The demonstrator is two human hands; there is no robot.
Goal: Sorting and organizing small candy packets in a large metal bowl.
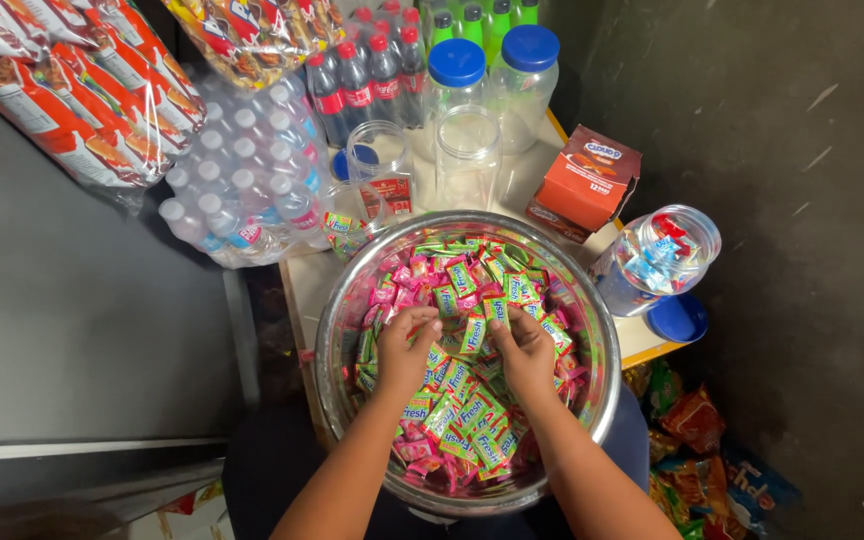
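Dark walls hem a crowded table (304, 285); left hand (405, 350) and right hand (525, 352) pinch candies (467, 415).

You have green and pink candy wrappers (467, 400) heaped in the steel bowl (602, 340), small flat rectangles with blue-and-white panels. Just beyond the bowl's far right rim stands an orange carton (592, 175) with a dark brown top. To the bowl's right a clear jar (657, 255) lies on its side, holding blue, white and red wrapped pieces. Beyond the far rim, dark cola bottles (367, 80) carry red labels. Far left of the bowl hang red and orange snack packets (72, 85). Low right of the bowl lie orange and green pouches (687, 425).
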